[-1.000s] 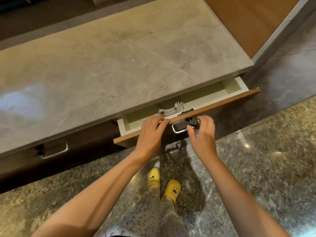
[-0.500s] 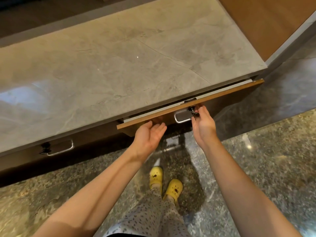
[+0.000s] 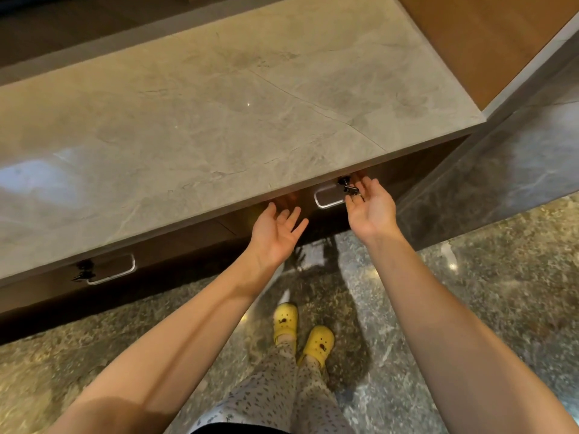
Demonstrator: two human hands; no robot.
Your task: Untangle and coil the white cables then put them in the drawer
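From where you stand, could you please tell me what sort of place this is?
Most likely a room in a home: a long built-in cabinet with a stone-look top, shut wooden drawers with metal handles beneath it, a polished stone floor, and yellow clogs on the person's feet.

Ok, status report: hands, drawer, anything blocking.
Left hand open at the drawer. Right hand open by the handle. Drawer shut, cables out of sight. Nothing seen in the way.
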